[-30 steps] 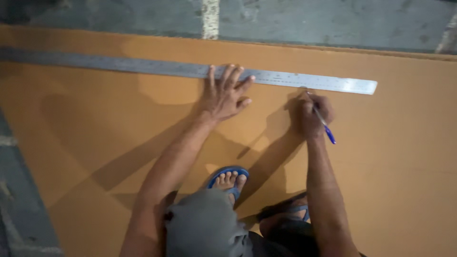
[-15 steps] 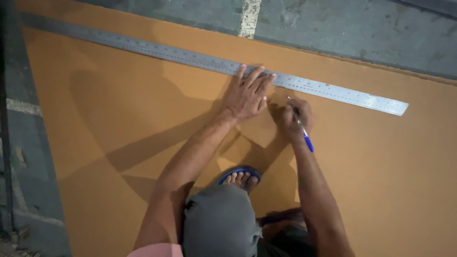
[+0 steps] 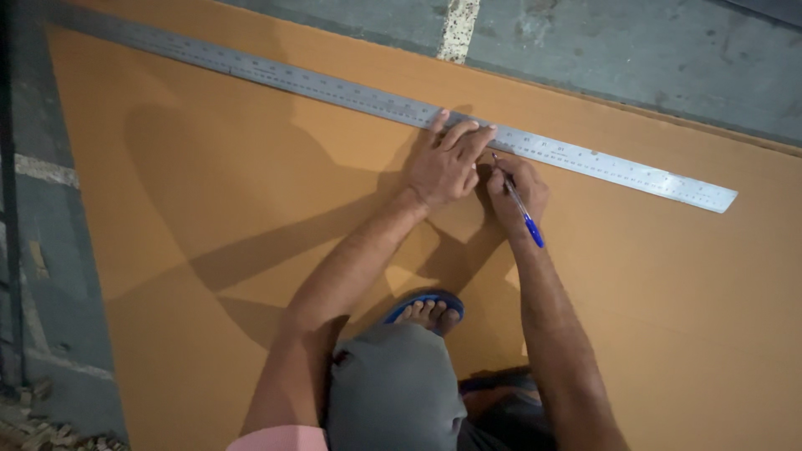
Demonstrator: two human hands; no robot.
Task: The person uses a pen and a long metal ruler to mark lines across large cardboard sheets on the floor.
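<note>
Two bare hands work on an orange board (image 3: 209, 209): the left hand (image 3: 443, 163) presses flat on a long steel ruler (image 3: 351, 93), fingers toward 1 o'clock; the right hand (image 3: 518, 190), at its 4 o'clock, pinches a blue-capped pen (image 3: 516, 200) beside the ruler's edge.

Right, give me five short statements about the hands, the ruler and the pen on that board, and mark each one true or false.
1. The left hand presses flat on the metal ruler. True.
2. The right hand holds a red marker. False: it holds a pen with a blue end.
3. The ruler lies on the orange-brown board, running slantwise near its far edge. True.
4. The pen tip sits at the ruler's far right end. False: it sits near the ruler's middle, right beside the left hand.
5. Both feet are bare. False: the foot in view wears a blue sandal.
</note>
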